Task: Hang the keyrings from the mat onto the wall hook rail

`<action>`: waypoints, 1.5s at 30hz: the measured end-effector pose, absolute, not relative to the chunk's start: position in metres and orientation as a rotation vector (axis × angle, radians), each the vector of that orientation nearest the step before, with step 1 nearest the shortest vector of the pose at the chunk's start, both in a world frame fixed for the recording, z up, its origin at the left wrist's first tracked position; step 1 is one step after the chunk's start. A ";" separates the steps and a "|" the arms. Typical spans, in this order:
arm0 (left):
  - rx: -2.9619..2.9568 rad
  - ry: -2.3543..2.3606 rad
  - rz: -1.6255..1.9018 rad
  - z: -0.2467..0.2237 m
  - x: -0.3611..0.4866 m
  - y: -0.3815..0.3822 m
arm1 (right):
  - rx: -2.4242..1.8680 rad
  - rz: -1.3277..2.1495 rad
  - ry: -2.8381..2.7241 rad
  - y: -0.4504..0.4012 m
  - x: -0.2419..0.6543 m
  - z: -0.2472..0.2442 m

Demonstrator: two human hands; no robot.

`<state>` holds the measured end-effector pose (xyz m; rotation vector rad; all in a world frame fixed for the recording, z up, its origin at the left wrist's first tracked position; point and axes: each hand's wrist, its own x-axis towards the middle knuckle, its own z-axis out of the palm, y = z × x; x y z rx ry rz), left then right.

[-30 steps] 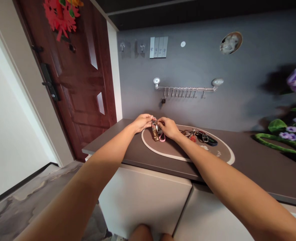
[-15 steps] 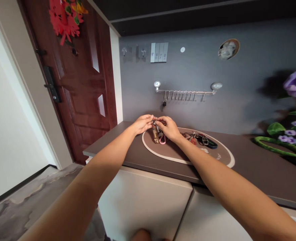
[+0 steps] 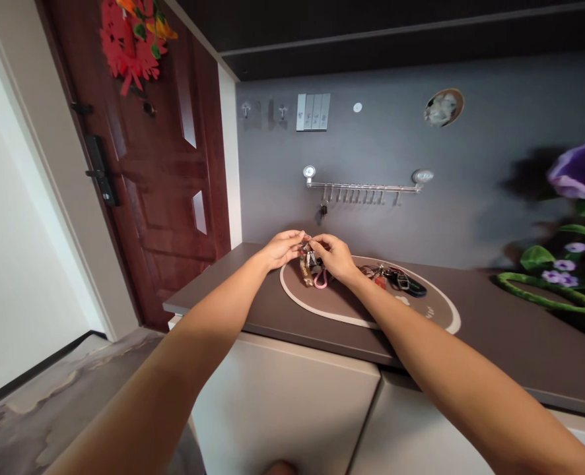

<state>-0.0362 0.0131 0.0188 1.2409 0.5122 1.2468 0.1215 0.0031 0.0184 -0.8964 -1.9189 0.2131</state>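
Over the left part of an oval brown mat, my left hand and my right hand meet, fingertips pinched at the top of a keychain. A lettered brown strap hangs from it, with metal pieces that look like keys beside the strap. A pink loop dangles just right of the strap, below my right fingers. The ring between my fingertips is small and partly hidden. To the right of my right hand, more keychains and a dark strap lie on the mat.
On the wall behind, a hook rail carries a small black key at its left end. Purple artificial flowers stand on the counter at right. A dark red door is at left; a dark cabinet overhangs above.
The view has tilted up slightly. Both hands stay together at the keychain; its strap has turned and now hangs at a different angle, with more of the metal pieces showing.
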 end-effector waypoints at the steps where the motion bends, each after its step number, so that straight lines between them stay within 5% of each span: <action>1: 1.243 0.513 1.245 0.019 -0.036 0.013 | -0.895 0.215 -1.915 0.003 0.122 0.018; 17: 1.390 0.707 1.344 0.019 -0.023 0.010 | -0.864 0.316 -1.760 0.003 0.127 0.022; 28: 2.157 1.358 1.487 0.006 -0.022 0.017 | -0.863 0.374 -1.639 0.012 0.130 0.028; 45: 2.419 1.428 1.306 0.005 -0.015 0.012 | -0.792 0.624 -1.326 0.062 0.126 0.087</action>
